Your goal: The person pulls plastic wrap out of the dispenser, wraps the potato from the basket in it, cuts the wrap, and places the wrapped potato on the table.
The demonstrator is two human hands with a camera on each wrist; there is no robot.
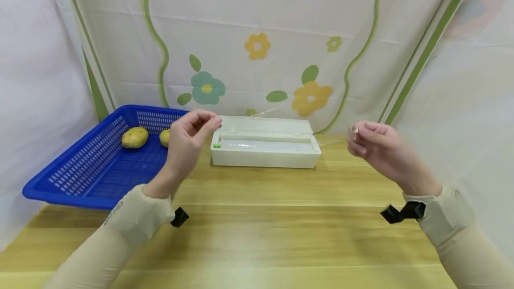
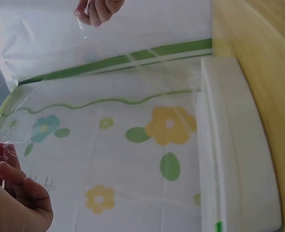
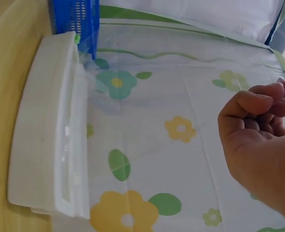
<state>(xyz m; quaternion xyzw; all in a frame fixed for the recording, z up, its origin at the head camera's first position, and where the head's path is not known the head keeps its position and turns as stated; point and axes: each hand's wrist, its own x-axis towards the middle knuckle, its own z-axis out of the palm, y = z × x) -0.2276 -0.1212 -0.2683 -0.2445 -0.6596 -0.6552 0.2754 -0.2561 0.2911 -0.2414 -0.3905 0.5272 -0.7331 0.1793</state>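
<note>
My left hand [image 1: 188, 139] pinches one edge of a sheet of clear cling film [image 2: 147, 54] between thumb and fingers, up in front of the basket. Over on the right, my right hand [image 1: 377, 150] pinches the film too, its fingers curled in. The sheet spans the gap between both hands, showing mostly as faint shiny streaks. Behind and between them, a white cling film dispenser [image 1: 265, 158] sits on the table with its lid [image 1: 265, 125] raised. Inside lies a shiny film roll [image 1: 267, 145], and a small green piece [image 1: 217, 145] shows at its left end.
A blue plastic basket [image 1: 80, 200] stands at the left of the wooden table [image 1: 281, 226], holding two yellow potatoes [image 1: 134, 138], one partly hidden by my left hand. A white flowered curtain [image 1: 225, 43] closes off the back; plain white cloth hangs at both sides.
</note>
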